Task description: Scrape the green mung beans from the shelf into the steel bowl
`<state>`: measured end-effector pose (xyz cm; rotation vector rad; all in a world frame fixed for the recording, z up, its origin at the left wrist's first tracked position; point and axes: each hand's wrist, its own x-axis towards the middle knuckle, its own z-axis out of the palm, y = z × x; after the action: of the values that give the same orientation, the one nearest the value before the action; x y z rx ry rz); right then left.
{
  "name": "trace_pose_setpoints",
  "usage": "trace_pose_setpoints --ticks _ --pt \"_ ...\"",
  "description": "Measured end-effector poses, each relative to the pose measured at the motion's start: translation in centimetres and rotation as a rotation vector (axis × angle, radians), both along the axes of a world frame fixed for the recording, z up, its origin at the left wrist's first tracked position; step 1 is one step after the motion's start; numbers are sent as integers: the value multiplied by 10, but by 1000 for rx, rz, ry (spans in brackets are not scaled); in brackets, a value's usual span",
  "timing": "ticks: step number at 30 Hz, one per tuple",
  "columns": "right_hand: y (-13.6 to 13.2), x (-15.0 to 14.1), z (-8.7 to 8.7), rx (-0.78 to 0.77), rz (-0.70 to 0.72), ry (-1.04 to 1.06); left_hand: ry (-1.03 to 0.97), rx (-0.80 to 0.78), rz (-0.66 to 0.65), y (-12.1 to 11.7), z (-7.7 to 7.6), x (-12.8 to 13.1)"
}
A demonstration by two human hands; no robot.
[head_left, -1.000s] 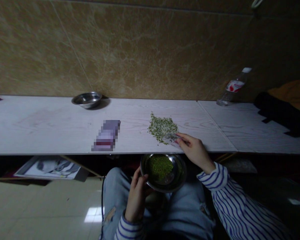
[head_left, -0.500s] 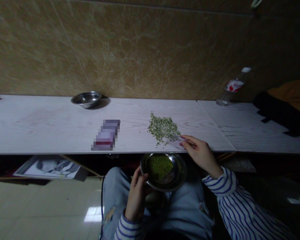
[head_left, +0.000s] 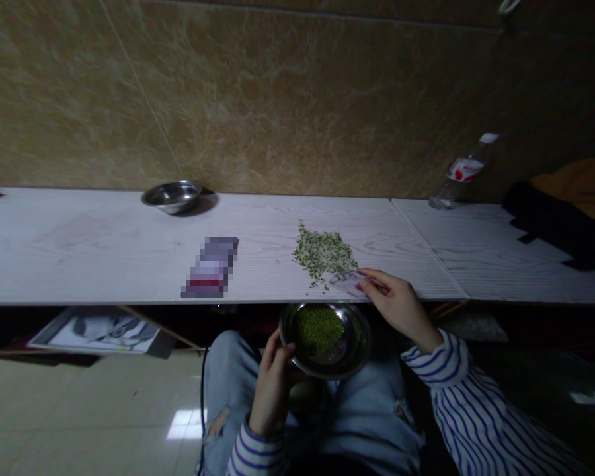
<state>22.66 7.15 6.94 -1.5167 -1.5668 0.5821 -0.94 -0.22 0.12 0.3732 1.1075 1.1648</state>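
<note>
My left hand (head_left: 272,380) grips the left rim of a steel bowl (head_left: 357,360), thumb on top. The bowl is just below the counter's front edge, over my lap. Small green beans (head_left: 320,328), like mung beans, lie inside it, mostly toward the far left. On the counter more green beans (head_left: 322,251) are spread in a loose patch. Between thumb and fingers my right hand (head_left: 394,301) pinches a thin pale card with a dark pattern (head_left: 347,281). It lies low over the near right edge of the patch; whether it touches the counter I cannot tell.
A second steel bowl (head_left: 172,197) stands by the wall, left of a blurred-out flat item (head_left: 212,268) on the white counter (head_left: 262,231). At the right are a plastic bottle (head_left: 463,173) and a dark and orange cloth item (head_left: 570,205). An open box (head_left: 104,330) sits below.
The card in my right hand has tilted slightly, so its pattern shows more clearly. A few beans at the patch's near edge have shifted. My left hand and the bowl have barely moved.
</note>
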Motion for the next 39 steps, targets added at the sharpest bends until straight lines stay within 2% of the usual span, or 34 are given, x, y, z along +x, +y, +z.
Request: trace_pose_setpoints --ticks 12,25,39 --pt "-1 -2 2 2 46 -32 2 -12 14 0 -2 -2" --pt "-1 -6 0 -36 47 64 2 -21 31 0 1 -1" --pt "6 -3 -2 -39 69 56 6 -2 21 0 -1 -2"
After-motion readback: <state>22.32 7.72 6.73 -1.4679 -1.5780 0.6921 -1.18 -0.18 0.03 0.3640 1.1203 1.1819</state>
